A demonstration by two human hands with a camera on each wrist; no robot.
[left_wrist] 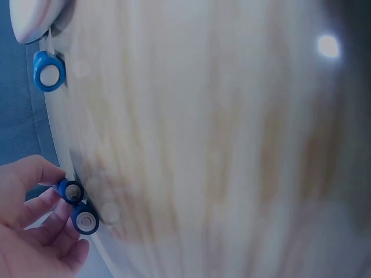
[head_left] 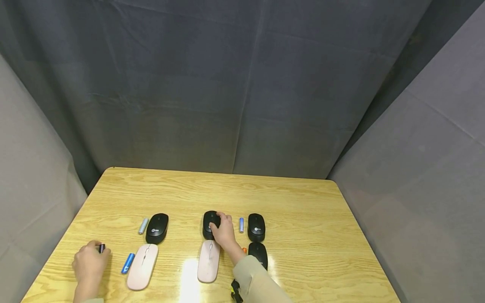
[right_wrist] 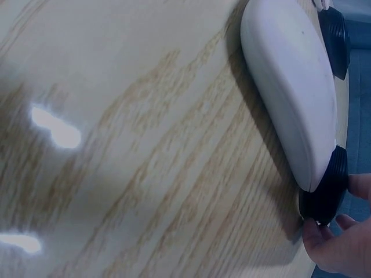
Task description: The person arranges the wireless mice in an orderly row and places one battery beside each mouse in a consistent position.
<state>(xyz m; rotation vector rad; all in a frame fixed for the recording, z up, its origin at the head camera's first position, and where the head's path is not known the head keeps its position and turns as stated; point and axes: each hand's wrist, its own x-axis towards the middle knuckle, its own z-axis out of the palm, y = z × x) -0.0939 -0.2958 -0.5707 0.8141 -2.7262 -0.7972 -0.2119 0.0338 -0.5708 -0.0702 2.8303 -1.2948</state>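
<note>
At the left of the table, my left hand (head_left: 90,261) pinches between its fingers small cylindrical batteries (head_left: 101,248). Two blue-cased ones show end-on in the left wrist view, the upper battery (left_wrist: 72,191) at the thumb and forefinger, the lower battery (left_wrist: 86,221) against the other fingertips. My right hand (head_left: 226,232) grips the sides of a black computer mouse (head_left: 209,223) at mid-table; its palm side is hidden in the head view. The near end of that mouse meets a pale pink mouse (head_left: 209,261), which the right wrist view shows close up.
Left of centre lie another black mouse (head_left: 157,228), a pink mouse (head_left: 142,267), a pale battery (head_left: 143,226) and a blue battery (head_left: 128,263). To the right are two black mice (head_left: 257,227), a blue battery (head_left: 241,225) and an orange item (head_left: 244,250), partly behind my sleeve (head_left: 257,280).
</note>
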